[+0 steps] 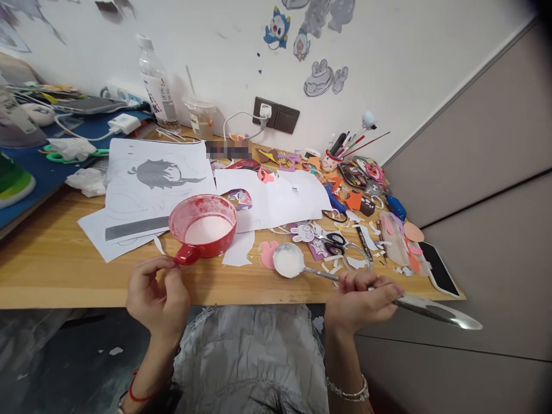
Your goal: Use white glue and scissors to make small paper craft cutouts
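Note:
In the head view, a red cup with a short handle (224, 236) holds white liquid, with pale residue on its inner wall. My left hand (159, 293) has its fingers closed at the tip of that handle. To the right, a long-handled metal ladle (317, 271) has its bowl filled with white liquid. My right hand (362, 299) wraps round the ladle's handle, holding it over the front of the desk. The bowl hangs beside a pink paper cutout (268, 255). Paper sheets lie under and behind the cup.
Scissors (334, 244), paper scraps and a phone (437, 267) lie to the right on the wooden desk (52, 264). A pen holder (332, 162), a plastic bottle (157, 92) and a drink cup (200, 118) stand near the wall. A cabinet (487, 172) borders the right side.

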{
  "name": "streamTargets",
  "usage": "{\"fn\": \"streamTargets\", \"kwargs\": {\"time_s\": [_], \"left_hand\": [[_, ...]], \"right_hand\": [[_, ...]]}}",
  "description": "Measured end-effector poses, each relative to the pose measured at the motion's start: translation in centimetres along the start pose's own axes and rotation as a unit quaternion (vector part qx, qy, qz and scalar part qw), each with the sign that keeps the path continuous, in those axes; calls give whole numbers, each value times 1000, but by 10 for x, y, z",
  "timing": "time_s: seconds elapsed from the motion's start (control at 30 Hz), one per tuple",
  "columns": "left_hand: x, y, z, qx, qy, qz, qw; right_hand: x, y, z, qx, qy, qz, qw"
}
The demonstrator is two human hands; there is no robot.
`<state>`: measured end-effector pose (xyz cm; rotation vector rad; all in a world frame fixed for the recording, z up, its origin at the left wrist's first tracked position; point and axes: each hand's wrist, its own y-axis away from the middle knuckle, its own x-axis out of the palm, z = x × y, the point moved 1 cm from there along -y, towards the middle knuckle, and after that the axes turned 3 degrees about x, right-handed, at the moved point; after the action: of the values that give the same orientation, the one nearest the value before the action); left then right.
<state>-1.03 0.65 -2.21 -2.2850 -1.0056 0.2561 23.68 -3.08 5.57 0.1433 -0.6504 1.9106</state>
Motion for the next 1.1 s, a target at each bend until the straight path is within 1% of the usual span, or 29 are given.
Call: {"fn": "streamTargets", "kwargs": {"time_s": [0.17, 0.27, 0.33, 0.47, 0.53, 0.73, 0.83, 1.0, 1.1], "left_hand": [[0, -1, -1, 4, -6, 3, 1000], [0, -1, -1, 5, -6, 3, 1000], [1, -1, -1, 6, -6, 3, 1000], [0, -1, 0, 5, -7, 6, 1000], [0, -1, -1, 4, -8, 8, 1000], [0, 0, -1, -4, -8, 11, 1000], [0, 0, -1, -2, -2, 10, 1000], [0, -1, -1, 4, 6, 13, 1000], [0, -1, -3, 6, 1, 10, 1000]], "right_hand": [[6, -23, 5, -44, 12, -46, 998], [13, -27, 7, -55, 9, -55, 997], [19, -24, 5, -42, 5, -43, 998], [32, -7, -3, 26, -3, 13, 1000], [37, 2, -8, 47, -12, 27, 998], [55, 19, -27, 35, -8, 37, 999], [55, 21, -31, 42, -22, 29, 998], [43, 18, -17, 42, -4, 12, 999], [44, 19, -18, 35, 8, 20, 999]]}}
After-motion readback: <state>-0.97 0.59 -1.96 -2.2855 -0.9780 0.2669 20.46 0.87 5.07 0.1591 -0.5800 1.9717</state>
